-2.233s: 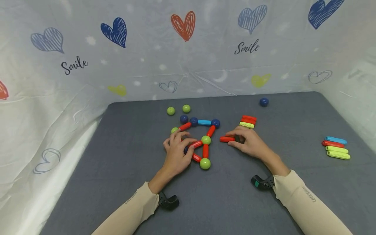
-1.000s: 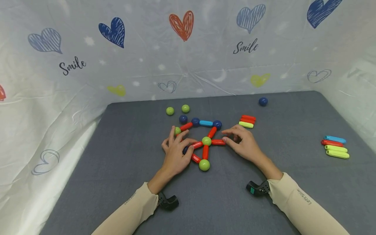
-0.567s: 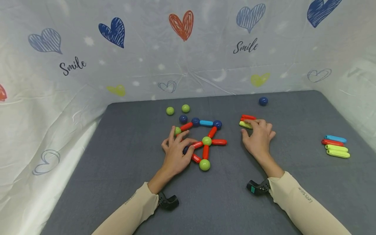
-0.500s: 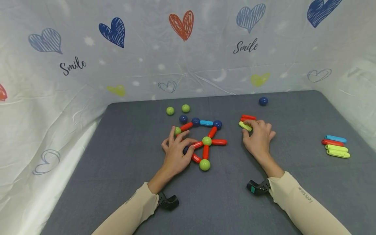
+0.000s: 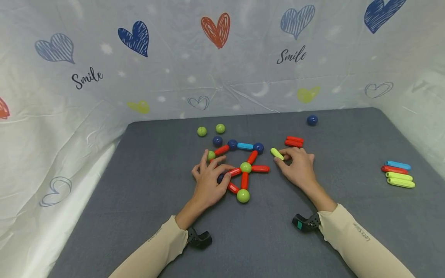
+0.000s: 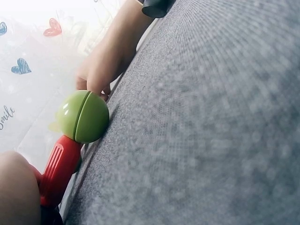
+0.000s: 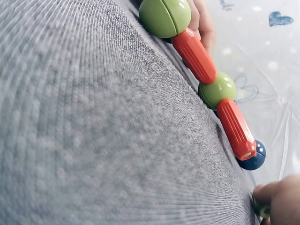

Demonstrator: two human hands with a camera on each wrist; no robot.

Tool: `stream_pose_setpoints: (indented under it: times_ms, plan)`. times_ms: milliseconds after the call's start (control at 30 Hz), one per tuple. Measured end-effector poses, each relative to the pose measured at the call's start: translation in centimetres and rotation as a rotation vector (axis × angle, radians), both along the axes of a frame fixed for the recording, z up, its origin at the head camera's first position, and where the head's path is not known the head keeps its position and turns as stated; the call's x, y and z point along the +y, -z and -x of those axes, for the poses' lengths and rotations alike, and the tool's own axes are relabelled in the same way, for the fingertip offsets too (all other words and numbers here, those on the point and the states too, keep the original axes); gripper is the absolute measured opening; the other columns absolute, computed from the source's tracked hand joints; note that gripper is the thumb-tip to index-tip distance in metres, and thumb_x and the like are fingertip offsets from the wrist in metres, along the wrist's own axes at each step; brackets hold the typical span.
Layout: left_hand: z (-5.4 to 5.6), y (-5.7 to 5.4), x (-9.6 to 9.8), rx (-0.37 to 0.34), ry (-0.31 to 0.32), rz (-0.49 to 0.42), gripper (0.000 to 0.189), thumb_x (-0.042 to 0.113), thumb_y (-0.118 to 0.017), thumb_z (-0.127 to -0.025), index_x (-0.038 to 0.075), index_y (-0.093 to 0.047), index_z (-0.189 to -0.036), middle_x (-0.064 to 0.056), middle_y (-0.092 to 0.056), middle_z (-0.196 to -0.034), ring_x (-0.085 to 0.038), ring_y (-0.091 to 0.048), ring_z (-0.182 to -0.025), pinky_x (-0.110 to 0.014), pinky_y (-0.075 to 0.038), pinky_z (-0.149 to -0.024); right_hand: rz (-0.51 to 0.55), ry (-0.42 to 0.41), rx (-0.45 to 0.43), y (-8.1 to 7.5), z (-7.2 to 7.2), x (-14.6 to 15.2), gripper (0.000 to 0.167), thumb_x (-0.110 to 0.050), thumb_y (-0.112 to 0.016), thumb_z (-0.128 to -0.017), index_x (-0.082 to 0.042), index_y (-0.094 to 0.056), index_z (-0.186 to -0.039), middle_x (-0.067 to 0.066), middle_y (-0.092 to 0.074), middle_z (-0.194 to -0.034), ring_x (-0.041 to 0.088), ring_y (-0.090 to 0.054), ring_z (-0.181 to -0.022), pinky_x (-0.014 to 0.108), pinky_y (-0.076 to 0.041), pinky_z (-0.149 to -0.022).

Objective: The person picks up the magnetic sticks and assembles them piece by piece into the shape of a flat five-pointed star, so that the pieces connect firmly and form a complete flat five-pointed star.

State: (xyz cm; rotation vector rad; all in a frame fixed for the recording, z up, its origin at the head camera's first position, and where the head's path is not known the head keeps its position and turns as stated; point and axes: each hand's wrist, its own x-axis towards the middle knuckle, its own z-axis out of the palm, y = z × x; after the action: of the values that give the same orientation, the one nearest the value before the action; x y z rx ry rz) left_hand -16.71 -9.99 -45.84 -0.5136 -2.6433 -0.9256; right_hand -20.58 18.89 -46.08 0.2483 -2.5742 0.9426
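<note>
My right hand (image 5: 299,165) pinches a yellow-green magnetic rod (image 5: 275,153) by its near end, right of a magnetic ball-and-rod figure. In the right wrist view only a bit of that rod (image 7: 265,212) shows. My left hand (image 5: 208,182) bends over the figure's left side, thumb and index finger around a dark blue ball (image 5: 220,178), mostly hidden. The figure has a green centre ball (image 5: 245,167) with several red rods, one of them a red rod (image 5: 260,168) with a free right end. A lower green ball (image 5: 243,196) and a light blue rod (image 5: 245,146) belong to it.
Two red rods (image 5: 294,141) lie behind my right hand. Several coloured rods, including a blue rod (image 5: 398,165), lie far right. A loose dark blue ball (image 5: 312,120) sits at the back right; two green balls (image 5: 220,128) stand behind the figure, near another blue ball (image 5: 217,141).
My right hand attached a red rod to the centre green ball and let go. It took the yellow-green rod from the small pile and brought it leftward. The left hand stays nearly still.
</note>
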Motion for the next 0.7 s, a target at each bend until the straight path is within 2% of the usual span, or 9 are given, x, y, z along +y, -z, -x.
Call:
stream_pose_setpoints:
  times_ms: [200, 433, 700]
  plan:
    - [-0.04, 0.0, -0.03, 0.006, 0.011, 0.012, 0.024, 0.027, -0.057, -0.097, 0.024, -0.078, -0.108, -0.007, -0.062, -0.142, -0.043, -0.009, -0.157, -0.073, -0.008, -0.107, 0.011, -0.094, 0.021, 0.08, 0.01, -0.29, 0.022, -0.017, -0.078, -0.089, -0.001, -0.076, -0.104, 0.009, -0.067, -0.082, 0.023, -0.054, -0.076, 0.038, -0.021, -0.076]
    - [0.02, 0.07, -0.07, 0.009, 0.018, 0.025, 0.024, 0.027, -0.056, -0.098, 0.024, -0.078, -0.108, -0.006, -0.063, -0.141, -0.043, -0.009, -0.157, -0.073, -0.009, -0.107, 0.05, -0.149, 0.02, 0.16, 0.06, -0.52, 0.019, -0.017, -0.08, -0.088, -0.004, -0.077, -0.102, 0.006, -0.066, -0.08, 0.018, -0.051, -0.071, 0.037, -0.02, -0.077]
    - [0.07, 0.15, -0.08, 0.0, 0.026, 0.02, 0.025, 0.028, -0.055, -0.099, 0.025, -0.078, -0.109, -0.007, -0.062, -0.141, -0.043, -0.009, -0.157, -0.072, -0.009, -0.107, 0.057, -0.227, -0.032, 0.2, 0.08, -0.28, 0.027, -0.02, -0.078, -0.09, -0.006, -0.075, -0.112, 0.003, -0.066, -0.085, 0.015, -0.049, -0.075, 0.037, -0.023, -0.081]
